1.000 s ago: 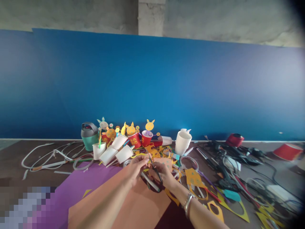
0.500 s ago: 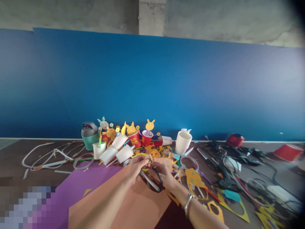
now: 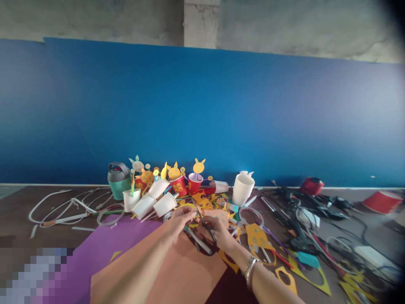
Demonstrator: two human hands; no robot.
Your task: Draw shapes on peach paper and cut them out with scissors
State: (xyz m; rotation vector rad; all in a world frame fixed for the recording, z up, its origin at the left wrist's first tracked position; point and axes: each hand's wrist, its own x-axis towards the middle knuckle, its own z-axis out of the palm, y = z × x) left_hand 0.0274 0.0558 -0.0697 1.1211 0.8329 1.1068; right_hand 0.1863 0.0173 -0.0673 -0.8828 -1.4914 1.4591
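At the far left of the bench [image 3: 19, 211], white cables [image 3: 72, 204] are laid in loose loops. Beside them, a green container [image 3: 119, 185] with a grey lid is stood upright near the blue panel [image 3: 202, 101]. A purple sheet [image 3: 88, 257] is partly covered by a peach sheet [image 3: 177, 270]. Behind the sheets, white paper cups [image 3: 144, 207] are tipped together, and a yellow animal-faced cutout [image 3: 198, 168] is mounted above a red cup [image 3: 195, 185].

At centre, the fingers of the left hand [image 3: 180, 221] are curled toward the thumb, near the blades; whether anything is pinched cannot be told. The scissors [image 3: 206, 227] are gripped by the closed right hand [image 3: 218, 233], their blades pointed away from the wearer. A white tube [image 3: 198, 240] is positioned between and below the hands.

Farther right, a white cup [image 3: 243, 190] is stood upright, followed by scattered yellow offcuts [image 3: 257, 236] and tangled black cables [image 3: 316, 209]. A red tub [image 3: 382, 202] is placed at the far right.
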